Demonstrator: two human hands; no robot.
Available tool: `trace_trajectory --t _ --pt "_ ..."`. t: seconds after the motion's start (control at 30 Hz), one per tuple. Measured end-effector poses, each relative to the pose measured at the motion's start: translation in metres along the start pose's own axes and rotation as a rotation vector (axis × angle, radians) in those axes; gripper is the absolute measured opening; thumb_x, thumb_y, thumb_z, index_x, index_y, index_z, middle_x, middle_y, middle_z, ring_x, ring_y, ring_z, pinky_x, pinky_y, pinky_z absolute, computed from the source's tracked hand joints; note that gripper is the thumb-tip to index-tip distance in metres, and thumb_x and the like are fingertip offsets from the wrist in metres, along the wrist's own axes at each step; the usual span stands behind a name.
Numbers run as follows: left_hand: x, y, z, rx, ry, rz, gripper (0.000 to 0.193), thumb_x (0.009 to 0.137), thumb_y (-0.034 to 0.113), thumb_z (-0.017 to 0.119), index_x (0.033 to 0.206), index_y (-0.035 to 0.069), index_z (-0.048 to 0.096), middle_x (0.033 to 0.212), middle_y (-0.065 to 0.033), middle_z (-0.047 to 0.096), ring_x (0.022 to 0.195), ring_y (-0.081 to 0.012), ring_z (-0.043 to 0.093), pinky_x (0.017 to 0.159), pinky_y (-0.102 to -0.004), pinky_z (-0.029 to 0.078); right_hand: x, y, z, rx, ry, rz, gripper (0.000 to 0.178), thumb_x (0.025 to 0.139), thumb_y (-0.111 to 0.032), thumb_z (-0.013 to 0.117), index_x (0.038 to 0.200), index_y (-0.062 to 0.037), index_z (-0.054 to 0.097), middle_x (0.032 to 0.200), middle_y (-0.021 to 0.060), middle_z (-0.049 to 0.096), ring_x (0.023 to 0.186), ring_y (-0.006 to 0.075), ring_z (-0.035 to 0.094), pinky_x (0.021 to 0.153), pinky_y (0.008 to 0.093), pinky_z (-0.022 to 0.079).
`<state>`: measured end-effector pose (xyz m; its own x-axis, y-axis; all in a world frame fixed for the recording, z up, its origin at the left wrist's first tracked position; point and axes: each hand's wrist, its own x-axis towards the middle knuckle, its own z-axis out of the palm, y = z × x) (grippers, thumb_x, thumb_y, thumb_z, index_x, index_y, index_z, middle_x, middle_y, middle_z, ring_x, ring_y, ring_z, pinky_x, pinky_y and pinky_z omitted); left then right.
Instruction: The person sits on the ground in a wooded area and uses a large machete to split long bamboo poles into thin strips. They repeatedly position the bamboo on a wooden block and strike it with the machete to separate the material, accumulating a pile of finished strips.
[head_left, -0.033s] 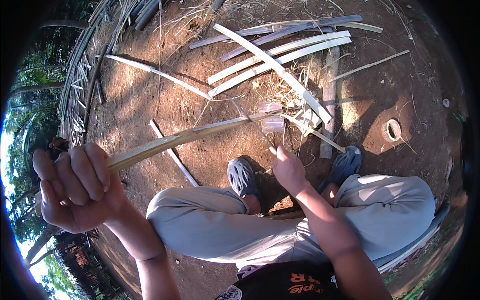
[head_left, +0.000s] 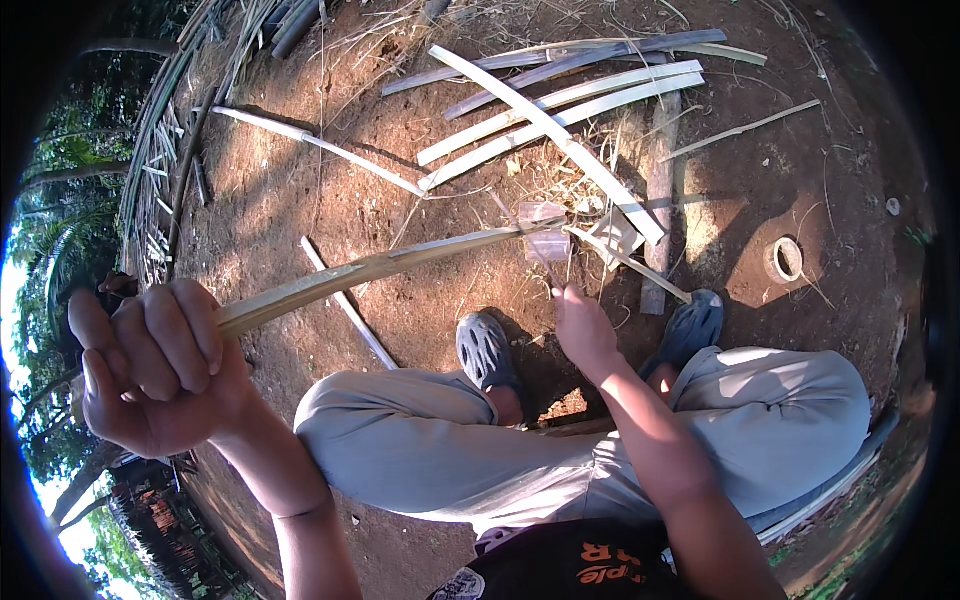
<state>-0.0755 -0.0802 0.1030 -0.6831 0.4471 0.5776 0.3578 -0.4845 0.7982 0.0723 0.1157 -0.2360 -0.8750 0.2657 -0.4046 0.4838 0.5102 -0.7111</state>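
My left hand [head_left: 165, 370], raised at the left, is closed round one end of a long split bamboo strip [head_left: 370, 268]. The strip slants right, its far end resting over a pale purplish block [head_left: 548, 248] on the ground. In front of my feet, my right hand [head_left: 587, 332] is closed on a thin, narrow knife [head_left: 540, 261]. Its blade points up and left and crosses the strip near the far end. My fingers hide the handle. Whether the edge touches the strip, I cannot tell.
Several split bamboo strips [head_left: 560, 130] lie crossed beyond the block. A flat board [head_left: 658, 200] and a short bamboo ring [head_left: 785, 259] are on the right. My shoes [head_left: 485, 350] flank the right hand. More poles [head_left: 185, 170] are piled at the left, and shavings litter the soil.
My right hand and the knife have shifted slightly right, bringing the blade closer to the strip's far end. My left hand, still gripping the strip, has barely moved.
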Motion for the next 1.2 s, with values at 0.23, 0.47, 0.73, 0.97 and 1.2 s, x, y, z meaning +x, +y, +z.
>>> trace_trajectory --t 0.23,0.47,0.73,0.97,1.2 --pt "0.0 0.0 -0.003 0.019 -0.041 -0.018 0.014 0.096 0.018 0.045 0.084 0.013 0.038 0.043 0.0064 0.033 0.033 -0.0067 0.029 0.039 -0.0226 0.031 -0.001 0.013 0.017 -0.045 -0.013 0.034 0.03 0.102 -0.024 0.044 0.097 0.0027 0.057 0.08 0.0294 0.064 0.08 0.0481 0.064 0.07 0.0567 0.05" --pt "0.0 -0.004 -0.002 -0.038 0.027 -0.037 0.015 0.095 0.014 0.047 0.082 0.012 0.04 0.045 0.0067 0.031 0.037 -0.0064 0.029 0.043 -0.0227 0.029 0.013 0.059 0.022 -0.015 -0.071 0.192 0.03 0.1 -0.022 0.047 0.1 0.0053 0.059 0.088 0.0309 0.066 0.088 0.0489 0.064 0.077 0.0559 0.051" --pt "-0.003 -0.003 -0.018 0.085 0.337 -0.004 0.017 0.1 0.017 0.043 0.089 0.006 0.051 0.049 0.0047 0.025 0.04 -0.0073 0.024 0.044 -0.0242 0.024 0.007 0.055 0.03 0.009 -0.054 0.171 0.03 0.098 -0.024 0.048 0.098 0.0048 0.058 0.089 0.0325 0.064 0.092 0.0491 0.062 0.081 0.0557 0.048" --pt "-0.009 0.002 -0.032 0.047 0.391 -0.029 0.018 0.1 0.018 0.044 0.087 0.006 0.051 0.047 0.0047 0.024 0.039 -0.0073 0.024 0.042 -0.0243 0.024 -0.003 0.01 0.012 0.029 0.003 0.032 0.035 0.101 -0.031 0.045 0.095 0.0008 0.057 0.078 0.03 0.063 0.08 0.0488 0.063 0.072 0.056 0.05" --pt "-0.008 0.003 -0.023 -0.05 0.132 -0.065 0.015 0.097 0.017 0.044 0.084 0.01 0.041 0.044 0.0035 0.027 0.034 -0.0085 0.025 0.041 -0.024 0.027 -0.005 0.008 0.005 -0.021 0.03 -0.033 0.036 0.103 -0.033 0.042 0.097 0.0003 0.056 0.081 0.0296 0.064 0.078 0.0492 0.063 0.07 0.057 0.049"
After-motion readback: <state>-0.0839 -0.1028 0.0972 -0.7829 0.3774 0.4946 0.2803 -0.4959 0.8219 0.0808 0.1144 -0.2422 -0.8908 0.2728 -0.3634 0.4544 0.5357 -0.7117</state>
